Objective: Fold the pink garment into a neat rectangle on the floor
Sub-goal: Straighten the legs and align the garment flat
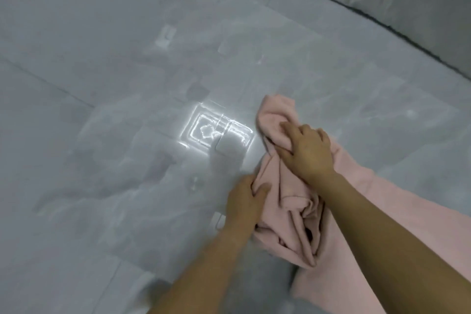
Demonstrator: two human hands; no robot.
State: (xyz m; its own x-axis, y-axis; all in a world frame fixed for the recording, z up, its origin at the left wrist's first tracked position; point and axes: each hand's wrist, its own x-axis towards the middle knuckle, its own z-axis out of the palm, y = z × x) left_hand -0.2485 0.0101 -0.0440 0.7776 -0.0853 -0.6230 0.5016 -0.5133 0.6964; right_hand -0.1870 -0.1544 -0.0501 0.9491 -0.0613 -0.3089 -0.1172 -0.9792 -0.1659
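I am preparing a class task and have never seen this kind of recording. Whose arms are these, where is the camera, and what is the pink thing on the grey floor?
There is no machine here. A person wears one wide-angle camera on the head, looking forward and down, so the two bare arms entering from the bottom are that person's own. The pink garment lies crumpled, not yet folded, on a grey tiled floor. The left hand grips its near left edge. The right hand grips a bunch of cloth farther from the person. The bright patch beside the garment is only light reflected on the shiny tiles.
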